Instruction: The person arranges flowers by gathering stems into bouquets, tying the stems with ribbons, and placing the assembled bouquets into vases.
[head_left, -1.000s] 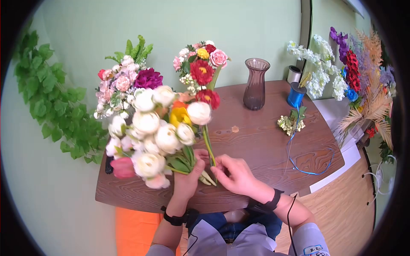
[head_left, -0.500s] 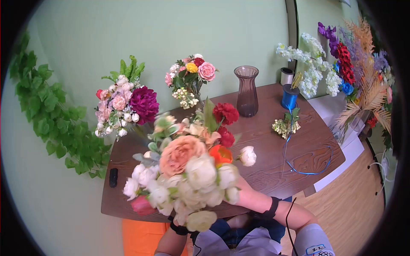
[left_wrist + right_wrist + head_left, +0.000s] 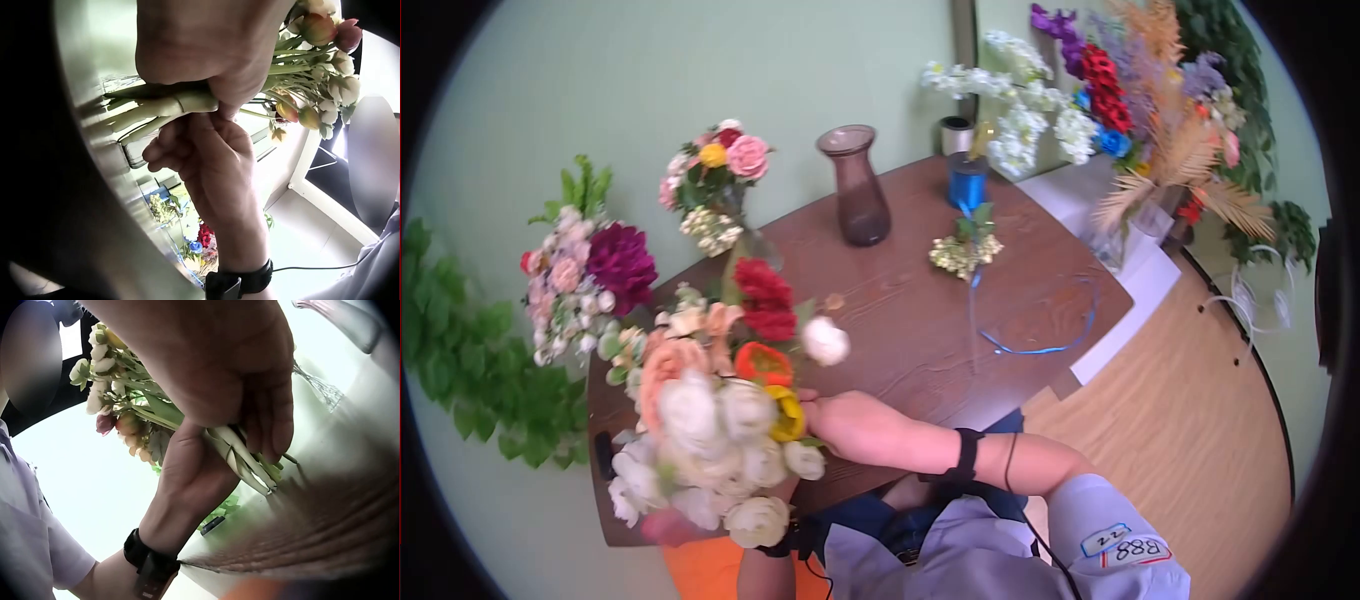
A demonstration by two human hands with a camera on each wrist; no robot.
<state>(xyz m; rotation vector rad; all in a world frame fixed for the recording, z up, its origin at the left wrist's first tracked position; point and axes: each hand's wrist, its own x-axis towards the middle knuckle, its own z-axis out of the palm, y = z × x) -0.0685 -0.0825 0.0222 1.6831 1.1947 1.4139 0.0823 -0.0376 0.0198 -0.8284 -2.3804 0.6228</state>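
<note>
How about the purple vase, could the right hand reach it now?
Probably yes: only tabletop and one white flower separate the right hand from the purple vase. That hand should first leave the flower stems.

From here it looks like a flower-arranging corner, with a waisted purple glass vase (image 3: 858, 195), a blue-wound spool (image 3: 967, 188) and a pink-and-magenta bouquet (image 3: 578, 272) around a brown wooden table (image 3: 900, 320).

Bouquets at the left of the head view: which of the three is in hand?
The big, mostly white bouquet, whose stems the left hand grips. The purple-bloomed bouquet and the smaller pink-and-yellow bouquet stand farther back, untouched.
</note>
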